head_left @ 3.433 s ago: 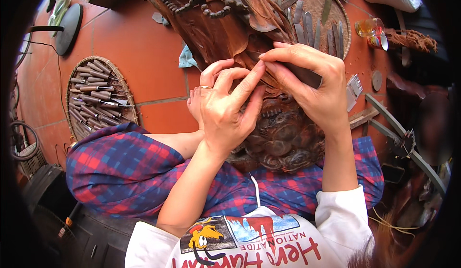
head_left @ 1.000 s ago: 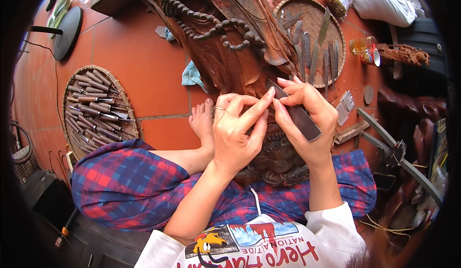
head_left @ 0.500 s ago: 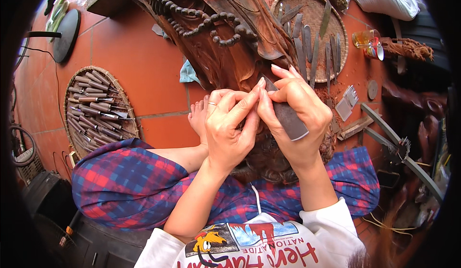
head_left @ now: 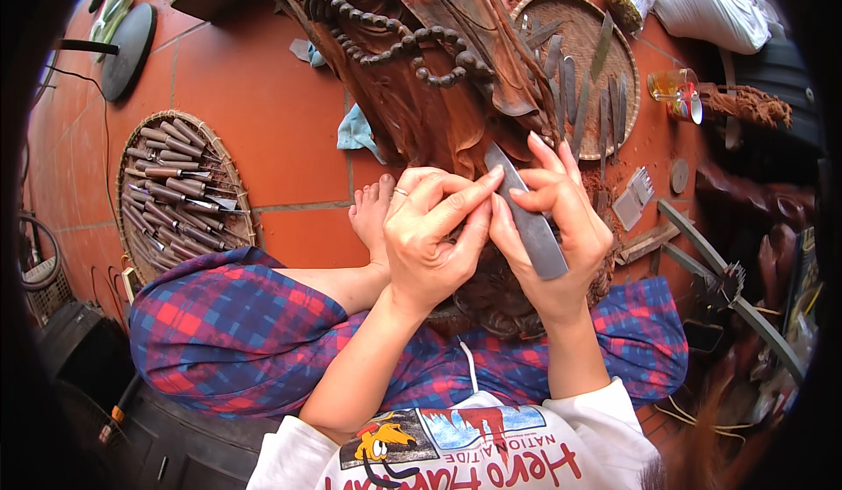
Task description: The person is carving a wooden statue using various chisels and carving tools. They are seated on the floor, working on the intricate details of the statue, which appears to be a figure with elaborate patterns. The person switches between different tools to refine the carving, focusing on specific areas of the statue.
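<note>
Red tiled floor, shop clutter all round: round woven tray of wood-handled tools at 9 o'clock from the left hand, second woven tray of loose flat blades at 12 from the right hand, glass of amber liquid at 1. Main risk, my read: slip of the flat grey blade. Right hand has it in a light fingertip hold, thumb on one side, fingers on the other, little finger lifted; smooth flat faces plus sideways push could twist it. Result would be a gouge in the dark wood carving, or a cut to the left fingertips, which crowd right up against the blade's left edge. Bare foot sits at 10 from the left hand, so a dropped blade could reach it too. Carving leans between the legs; if the knees shifted it could roll and spoil the contact. Positions: blade middle at 10 from the right hand, between 2 and 3 from the left, long axis running 5 to 11. Upper end overlies the carving; touching or just above, can't tell. Carving's bulk is at 11 to 12 from both hands, knobbly end below them at 6. Left hand is a narrow pinch; can't tell if anything's inside it.
</note>
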Available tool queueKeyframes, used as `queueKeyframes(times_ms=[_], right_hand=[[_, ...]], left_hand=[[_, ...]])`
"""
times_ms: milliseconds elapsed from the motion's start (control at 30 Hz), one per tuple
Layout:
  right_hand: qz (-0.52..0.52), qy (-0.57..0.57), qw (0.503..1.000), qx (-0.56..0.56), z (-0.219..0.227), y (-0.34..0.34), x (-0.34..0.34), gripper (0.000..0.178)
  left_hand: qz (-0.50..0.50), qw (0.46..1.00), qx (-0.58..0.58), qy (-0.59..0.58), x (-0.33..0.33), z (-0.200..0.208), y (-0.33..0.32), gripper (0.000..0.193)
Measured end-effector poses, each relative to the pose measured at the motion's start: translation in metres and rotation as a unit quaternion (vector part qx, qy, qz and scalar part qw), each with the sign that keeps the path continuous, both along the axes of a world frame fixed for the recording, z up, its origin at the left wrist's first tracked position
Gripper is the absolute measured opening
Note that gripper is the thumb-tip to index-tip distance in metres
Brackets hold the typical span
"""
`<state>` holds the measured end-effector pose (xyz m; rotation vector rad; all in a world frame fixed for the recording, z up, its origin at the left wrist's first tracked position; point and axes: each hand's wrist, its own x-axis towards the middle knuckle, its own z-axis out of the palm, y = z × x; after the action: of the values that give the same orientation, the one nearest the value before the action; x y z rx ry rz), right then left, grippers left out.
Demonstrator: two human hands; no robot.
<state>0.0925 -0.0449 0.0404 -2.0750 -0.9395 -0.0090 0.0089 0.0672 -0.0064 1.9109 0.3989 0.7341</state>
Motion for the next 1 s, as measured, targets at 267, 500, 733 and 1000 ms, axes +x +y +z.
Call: queueKeyframes(times_ms=[267, 500, 733, 1000], right_hand=[[-0.011, -0.026, 0.999, -0.016, -0.003, 0.001, -0.006, 0.016], [-0.027, -0.037, 0.999, -0.003, -0.006, 0.006, -0.006, 0.014], [-0.014, -0.049, 0.999, 0.014, -0.007, 0.017, -0.002, 0.016], [-0.016, -0.058, 0.998, 0.009, -0.003, 0.009, -0.001, 0.016]], left_hand=[[-0.029, 0.999, -0.004, 0.043, -0.004, 0.003, -0.002, 0.041], [-0.024, 0.999, -0.023, 0.027, 0.0, 0.001, 0.001, 0.037], [-0.02, 0.999, -0.019, 0.045, 0.002, 0.004, 0.01, 0.039], [-0.019, 0.998, -0.01, 0.053, 0.0, 0.007, -0.002, 0.038]])
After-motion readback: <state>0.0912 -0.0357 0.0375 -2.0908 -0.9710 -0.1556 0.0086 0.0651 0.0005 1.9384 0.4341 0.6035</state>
